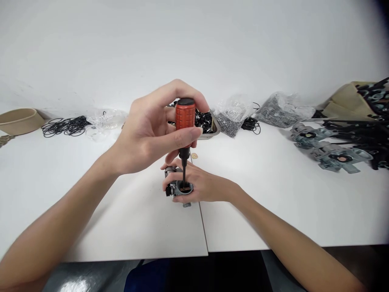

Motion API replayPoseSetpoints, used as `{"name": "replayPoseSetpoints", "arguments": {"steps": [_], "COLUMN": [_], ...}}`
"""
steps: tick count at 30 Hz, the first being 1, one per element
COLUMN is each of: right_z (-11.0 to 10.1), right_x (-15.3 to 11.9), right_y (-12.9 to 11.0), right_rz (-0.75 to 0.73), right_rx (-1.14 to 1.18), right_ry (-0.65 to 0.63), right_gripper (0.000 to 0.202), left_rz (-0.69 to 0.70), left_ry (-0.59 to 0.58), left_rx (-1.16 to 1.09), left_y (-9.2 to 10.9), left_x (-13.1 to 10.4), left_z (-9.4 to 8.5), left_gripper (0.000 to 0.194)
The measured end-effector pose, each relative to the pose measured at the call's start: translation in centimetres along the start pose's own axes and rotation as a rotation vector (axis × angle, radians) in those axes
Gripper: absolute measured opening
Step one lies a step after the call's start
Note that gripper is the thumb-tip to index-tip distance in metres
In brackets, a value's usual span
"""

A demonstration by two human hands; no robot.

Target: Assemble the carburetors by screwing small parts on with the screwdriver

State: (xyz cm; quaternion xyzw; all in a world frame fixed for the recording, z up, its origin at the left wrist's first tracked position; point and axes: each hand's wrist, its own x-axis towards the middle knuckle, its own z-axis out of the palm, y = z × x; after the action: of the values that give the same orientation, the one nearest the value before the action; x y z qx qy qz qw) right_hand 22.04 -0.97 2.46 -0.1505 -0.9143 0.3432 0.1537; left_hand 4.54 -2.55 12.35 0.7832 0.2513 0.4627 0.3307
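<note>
My left hand (152, 134) is wrapped round the red handle of a screwdriver (185, 117), which stands upright with its black end cap on top. The shaft points down into the round bore of a small metal carburetor (179, 187) on the table. Whether the tip sits in a screw is too small to tell. My right hand (202, 184) grips the carburetor from the right, fingers over its top and the thumb along its near side. Part of its body is hidden under those fingers. Just behind lies a small brass-coloured piece (195, 155).
A metal tray (216, 127) of black parts stands behind my hands, beside plastic bags of small parts (234, 115). More carburetors (340, 156) and black pieces lie at right. Black cords (65, 125) and a tan container (21, 121) are at left. A seam divides the white table (243, 219).
</note>
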Motion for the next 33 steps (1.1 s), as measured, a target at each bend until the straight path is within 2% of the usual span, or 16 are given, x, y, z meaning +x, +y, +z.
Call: {"name": "replayPoseSetpoints", "arguments": {"steps": [4, 8, 12, 15, 17, 19, 22, 25, 27, 30, 31, 33], "right_z": [0.0, -0.1, -0.2, -0.2, -0.1, -0.1, -0.1, -0.1, -0.1, -0.1, 0.0, 0.0], "right_x": [0.0, 0.0, 0.0, 0.1, 0.2, 0.2, 0.1, 0.1, 0.1, 0.1, 0.0, 0.0], "right_y": [0.0, -0.1, -0.4, -0.4, -0.3, -0.2, -0.1, -0.2, -0.2, -0.1, -0.1, 0.0], "right_rz": [0.005, 0.013, 0.024, -0.003, -0.017, -0.021, -0.006, -0.008, -0.019, 0.003, 0.016, 0.026], "right_rx": [0.001, 0.003, 0.007, 0.015, 0.022, 0.020, 0.025, 0.036, 0.033, 0.032, 0.036, 0.040], "right_ry": [0.001, -0.008, -0.026, -0.008, -0.004, 0.003, -0.006, -0.013, -0.002, 0.000, -0.005, -0.011], "right_gripper": [0.025, 0.027, 0.025, 0.024, 0.026, 0.027, 0.026, 0.027, 0.027, 0.027, 0.027, 0.027], "left_rz": [0.026, 0.159, 0.289, 0.215, 0.141, 0.098, 0.185, 0.265, 0.219, 0.140, 0.143, 0.198], "left_ry": [-0.023, -0.048, 0.032, 0.060, 0.001, -0.057, -0.133, -0.100, -0.084, -0.209, -0.254, -0.267], "left_rx": [-0.008, 0.070, 0.128, 0.046, 0.023, 0.031, 0.067, 0.076, 0.051, 0.036, 0.043, 0.067], "left_y": [0.2, 0.5, 1.0, 1.7, 2.1, 2.3, 2.1, 1.9, 2.0, 2.5, 2.6, 2.8], "left_x": [0.0, 0.2, 0.1, -0.3, -0.4, -0.4, -0.1, 0.0, 0.0, 0.0, 0.0, 0.1], "left_z": [0.1, 0.3, 0.6, 0.3, -0.2, -0.6, -0.8, -0.7, -0.8, -1.4, -1.5, -1.7], "left_gripper": [0.024, 0.020, 0.019, 0.033, 0.037, 0.033, 0.028, 0.038, 0.041, 0.038, 0.036, 0.035]}}
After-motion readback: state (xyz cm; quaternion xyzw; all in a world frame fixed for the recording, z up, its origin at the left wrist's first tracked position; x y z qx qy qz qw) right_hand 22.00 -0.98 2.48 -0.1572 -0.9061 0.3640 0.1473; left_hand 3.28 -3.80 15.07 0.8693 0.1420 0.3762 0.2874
